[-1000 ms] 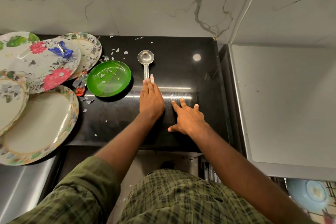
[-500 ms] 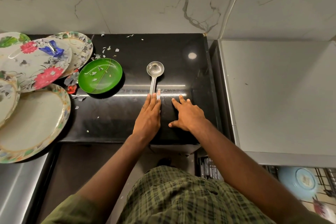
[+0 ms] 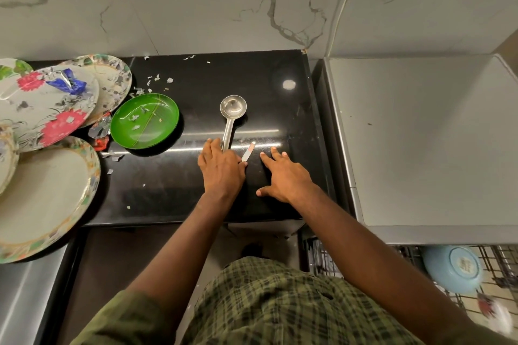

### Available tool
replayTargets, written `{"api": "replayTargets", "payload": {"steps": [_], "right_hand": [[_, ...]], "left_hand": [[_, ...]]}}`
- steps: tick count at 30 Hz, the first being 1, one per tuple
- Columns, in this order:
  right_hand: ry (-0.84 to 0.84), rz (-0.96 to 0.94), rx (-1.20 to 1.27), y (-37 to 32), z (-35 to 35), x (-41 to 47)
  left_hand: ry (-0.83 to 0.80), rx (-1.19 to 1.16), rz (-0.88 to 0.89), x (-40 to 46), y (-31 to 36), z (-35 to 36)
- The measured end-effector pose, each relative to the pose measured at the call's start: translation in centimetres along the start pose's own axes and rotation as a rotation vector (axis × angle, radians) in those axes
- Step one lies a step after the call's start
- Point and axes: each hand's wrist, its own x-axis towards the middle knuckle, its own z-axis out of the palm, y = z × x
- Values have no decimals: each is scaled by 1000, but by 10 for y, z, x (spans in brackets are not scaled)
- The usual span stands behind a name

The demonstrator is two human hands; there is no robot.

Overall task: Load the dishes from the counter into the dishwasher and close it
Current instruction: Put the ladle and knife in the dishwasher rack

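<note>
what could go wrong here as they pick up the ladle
The left hand is on the ladle handle along with a small knife-like utensil that sticks out sideways; it might slip out and drop. The big plates at the left overhang the counter edge, so a bump could tip them. Scraps on the counter may get swept off.

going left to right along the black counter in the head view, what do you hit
stack of floral plates → round green plate → left hand on the steel ladle → small white utensil → right hand → grey dishwasher top
</note>
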Motion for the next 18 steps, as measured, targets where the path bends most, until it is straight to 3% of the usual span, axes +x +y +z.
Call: {"api": "replayTargets", "payload": {"steps": [9, 14, 18], "right_hand": [[18, -26, 37, 5, 3, -1], [313, -51, 131, 13, 13, -11], [315, -157, 21, 21, 18, -15]], "left_hand": [[-169, 135, 4, 0, 9, 4], [-171, 169, 93, -20, 19, 11], [-146, 133, 130, -34, 26, 10]]}}
